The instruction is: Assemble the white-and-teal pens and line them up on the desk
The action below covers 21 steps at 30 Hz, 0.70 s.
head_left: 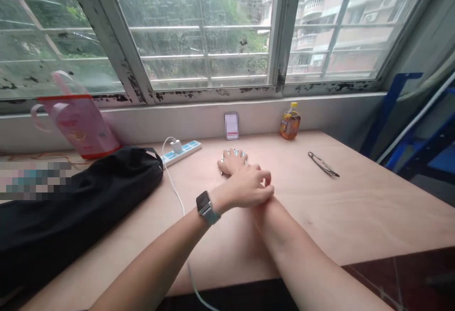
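My left hand (249, 187), with a square-faced watch (204, 202) on its wrist, lies across my right forearm (284, 230) just behind the wrist. Its fingers are curled against the skin there. Beyond it, my right hand (232, 161) rests palm down with fingers spread, partly covered by the left. Small pale and bluish bits show around the right fingertips; what they are I cannot make out. Past those fingertips, a phone (232, 127) with a lit screen leans upright against the wall below the window.
On the left are a black bag (117, 192), a pink handled bag (80, 128) and a power strip (188, 150) with a white plug and cable (174, 185). A yellow-capped bottle (290, 123) and a slim dark metal tool (323, 165) are on the right of the wooden table (373, 206).
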Each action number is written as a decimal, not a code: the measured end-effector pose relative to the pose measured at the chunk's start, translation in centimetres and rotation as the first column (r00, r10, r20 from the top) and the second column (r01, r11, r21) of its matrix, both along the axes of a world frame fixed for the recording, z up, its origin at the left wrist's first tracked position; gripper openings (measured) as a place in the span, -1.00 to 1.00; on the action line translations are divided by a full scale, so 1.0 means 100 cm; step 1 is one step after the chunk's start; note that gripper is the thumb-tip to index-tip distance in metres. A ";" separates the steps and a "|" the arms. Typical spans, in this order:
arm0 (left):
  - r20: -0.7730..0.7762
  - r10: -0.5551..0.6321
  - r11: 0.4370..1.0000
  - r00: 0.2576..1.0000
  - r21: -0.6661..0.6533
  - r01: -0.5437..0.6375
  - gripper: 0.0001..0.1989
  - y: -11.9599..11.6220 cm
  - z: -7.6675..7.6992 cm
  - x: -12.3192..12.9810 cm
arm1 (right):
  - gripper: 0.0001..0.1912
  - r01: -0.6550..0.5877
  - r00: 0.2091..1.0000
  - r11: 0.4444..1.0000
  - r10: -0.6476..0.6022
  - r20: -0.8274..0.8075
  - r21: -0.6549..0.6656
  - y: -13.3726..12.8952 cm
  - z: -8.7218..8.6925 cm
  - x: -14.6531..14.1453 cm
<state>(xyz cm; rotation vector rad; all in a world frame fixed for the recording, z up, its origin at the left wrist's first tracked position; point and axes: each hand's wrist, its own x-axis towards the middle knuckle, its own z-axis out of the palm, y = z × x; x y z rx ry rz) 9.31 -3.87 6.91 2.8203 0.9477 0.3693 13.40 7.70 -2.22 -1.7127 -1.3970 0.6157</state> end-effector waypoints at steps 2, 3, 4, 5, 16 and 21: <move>-0.182 -0.004 0.998 0.983 0.056 0.015 -0.74 -0.028 0.017 0.011 | -0.45 -0.063 0.976 0.997 0.069 0.204 -0.035 0.009 0.004 0.001; -0.264 -0.043 0.992 0.964 0.107 0.073 -0.71 -0.043 0.025 0.013 | -0.44 -0.081 0.954 0.995 0.093 0.285 -0.054 0.015 0.007 0.002; -0.329 -0.119 0.977 0.937 0.130 0.169 -0.70 -0.058 0.031 0.014 | -0.43 -0.088 0.941 0.994 0.104 0.322 -0.066 0.020 0.010 0.003; -0.368 -0.165 0.966 0.915 0.128 0.226 -0.70 -0.072 0.036 0.014 | -0.42 -0.092 0.916 0.992 0.120 0.383 -0.090 0.026 0.013 0.004; -0.400 0.073 0.989 0.913 0.147 -0.015 -0.67 -0.047 0.028 0.023 | -0.47 -0.102 0.808 0.985 0.163 0.566 -0.138 0.049 0.004 0.007; -0.211 -0.180 0.968 0.961 0.136 0.212 -0.73 -0.080 0.035 0.003 | -0.53 -0.125 0.822 0.981 0.186 0.539 -0.149 0.053 0.004 0.009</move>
